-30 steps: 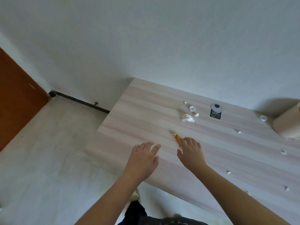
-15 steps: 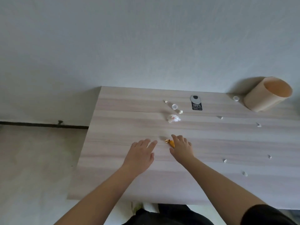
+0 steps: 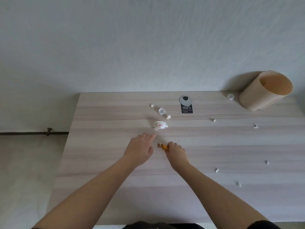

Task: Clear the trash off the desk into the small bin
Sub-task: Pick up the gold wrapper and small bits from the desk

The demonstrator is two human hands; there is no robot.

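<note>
I see the right hand (image 3: 176, 152) curled shut on an orange wrapper (image 3: 162, 146) near the middle of the tabletop (image 3: 102, 162); the wrapper's twisted end sticks out to the left of the fingers, low over the wood. The left hand (image 3: 139, 150) lies flat and open just beside it, its grip released, fingertips pointing at a crumpled white tissue (image 3: 160, 125) a little farther back.

Behind the tissue I count a small scrap (image 3: 168, 117), a white cap (image 3: 161, 111) and another crumb (image 3: 152, 105). A black tag (image 3: 186, 108) with a silver disc at its top lies close to the back edge. The bin (image 3: 262, 91) stands at the back right corner against the wall (image 3: 148, 43), its open mouth showing, and a second white cap (image 3: 230, 96) sits just beside its left side.

More white bits are scattered over the right half: one (image 3: 212, 120) mid-back, one (image 3: 255, 126) farther right, and three (image 3: 216, 170) nearer the front edge. The left third of the tabletop carries nothing, up to its left edge, beyond which I see floor (image 3: 24, 171) and a dark pipe (image 3: 33, 133) along the wall's base. Between the right hand and the bin, only the scattered small bits lie on the wood.
</note>
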